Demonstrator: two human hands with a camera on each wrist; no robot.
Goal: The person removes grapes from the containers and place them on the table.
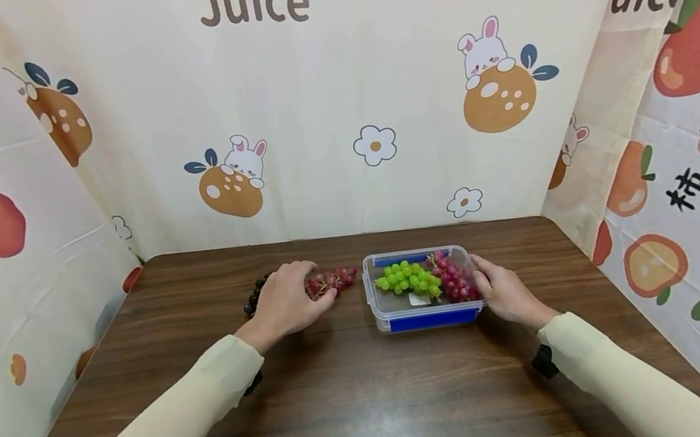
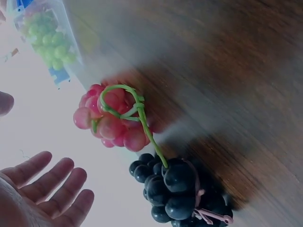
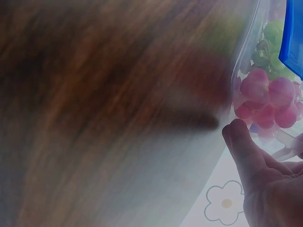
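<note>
My left hand (image 1: 287, 298) is held over the table with its fingers spread, close above a bunch of red grapes (image 1: 332, 281). Dark grapes (image 2: 177, 189) lie beside that bunch, mostly covered by this hand in the head view. A green looped stem (image 2: 137, 106) tops the red bunch in the left wrist view. To the right stands a clear plastic container (image 1: 396, 307) with blue clasps. Inside it are green grapes (image 1: 408, 279) and another red bunch (image 1: 456, 282). My right hand (image 1: 508, 289) holds the container by its right side, thumb (image 3: 244, 142) against the wall.
The brown wooden table (image 1: 363, 411) reaches back to a printed fabric backdrop (image 1: 305, 90). More printed fabric hangs along the left and right sides. A pale label (image 1: 419, 299) shows in the container.
</note>
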